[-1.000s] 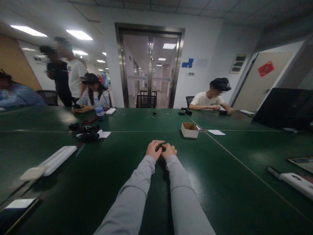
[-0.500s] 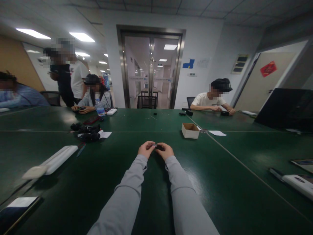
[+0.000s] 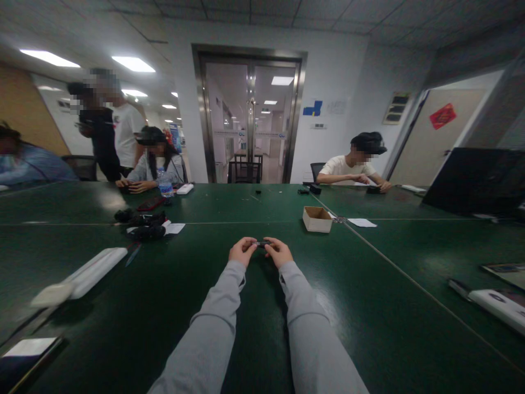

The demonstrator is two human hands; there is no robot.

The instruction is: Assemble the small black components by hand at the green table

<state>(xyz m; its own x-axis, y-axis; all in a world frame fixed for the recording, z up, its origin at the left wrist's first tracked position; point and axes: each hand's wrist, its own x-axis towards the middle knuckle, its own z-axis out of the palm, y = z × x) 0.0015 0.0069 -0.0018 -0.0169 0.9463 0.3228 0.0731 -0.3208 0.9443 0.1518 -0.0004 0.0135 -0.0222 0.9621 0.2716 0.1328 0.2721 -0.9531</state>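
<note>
Just above the green table (image 3: 262,306), a small dark object with a greyish left end (image 3: 261,244) is held level between both hands; its kind is too small to make out. My left hand (image 3: 241,251) pinches the left end between thumb and fingers. My right hand (image 3: 279,252) is closed on the dark right end. Both arms reach straight forward in grey sleeves. Beyond my right hand stands an open cardboard box (image 3: 317,222), its inside partly hidden by the front wall.
Black tangled gear (image 3: 145,225), a white power strip (image 3: 98,272) and a phone (image 3: 30,353) lie on the left. A paper (image 3: 362,222), a white device (image 3: 498,305) and a black monitor (image 3: 471,180) are on the right. Co-workers sit across the table near a water bottle (image 3: 165,183).
My hands have drawn slightly apart, and more of the small dark object shows between them. The whole view has shifted a little.
</note>
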